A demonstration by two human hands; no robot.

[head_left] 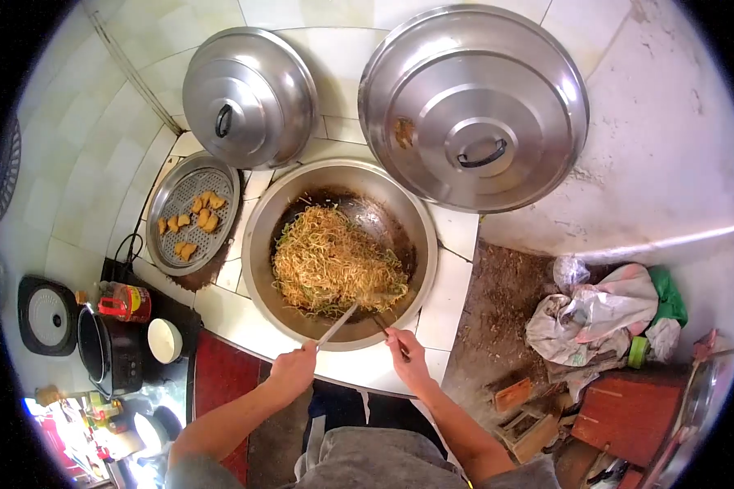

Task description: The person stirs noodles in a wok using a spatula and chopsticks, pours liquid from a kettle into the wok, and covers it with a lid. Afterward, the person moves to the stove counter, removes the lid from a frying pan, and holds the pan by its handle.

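Observation:
A large metal wok [257, 269] is set into the white tiled stove top and holds a heap of browned noodles [330, 253] with green bits among them. My left hand [292, 373] is closed round a long silver metal utensil [337, 326] that slants up to the right into the noodles. Closed on the dark handle of a second utensil [381, 326], my right hand [412, 363] is just outside the wok's near rim. The working ends of both utensils are partly buried in the near right side of the heap.
Two metal lids, a smaller one [261, 106] and a larger one [432, 90], lean against the wall behind the wok. A perforated tray [165, 244] with several fried pieces lies left. A rice cooker [118, 359] and a white bowl [165, 341] stand lower left; cloth sacks [595, 318] lie right.

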